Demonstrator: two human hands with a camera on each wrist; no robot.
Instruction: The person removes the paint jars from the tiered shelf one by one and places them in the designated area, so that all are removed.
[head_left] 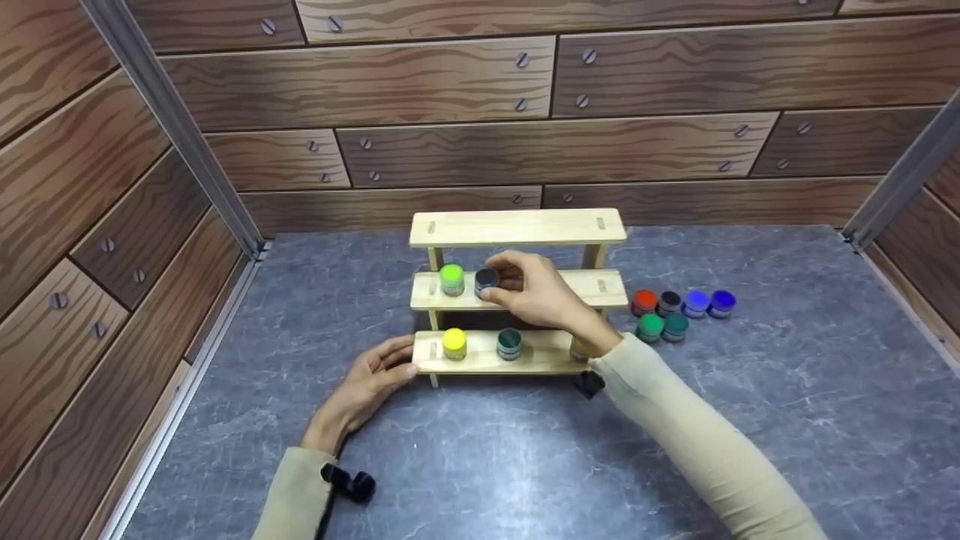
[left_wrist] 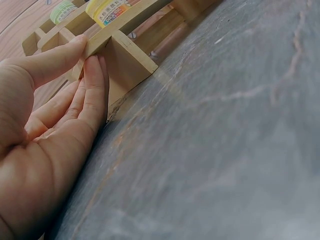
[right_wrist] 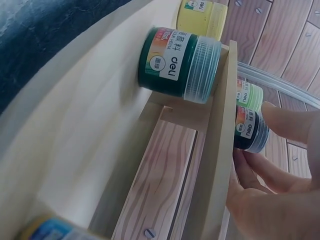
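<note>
A three-tier wooden rack (head_left: 517,227) stands on the table. My left hand (head_left: 373,382) grips the left end of its bottom shelf, thumb and fingers on the board's corner in the left wrist view. On the middle shelf, my right hand (head_left: 536,289) holds a dark paint jar (head_left: 487,280) between thumb and fingers, just right of a light green paint jar (head_left: 451,279). The bottom shelf bears a yellow paint jar (head_left: 454,343), a dark green paint jar (right_wrist: 167,62) and an orange-yellow jar (head_left: 579,349), partly hidden by the right wrist.
Right of the rack, several paint jars stand grouped on the grey table, among them a red jar (head_left: 643,302), a black jar (head_left: 668,303), a green jar (head_left: 649,328) and a blue jar (head_left: 722,303). Wood-patterned walls (head_left: 450,82) enclose the back and sides.
</note>
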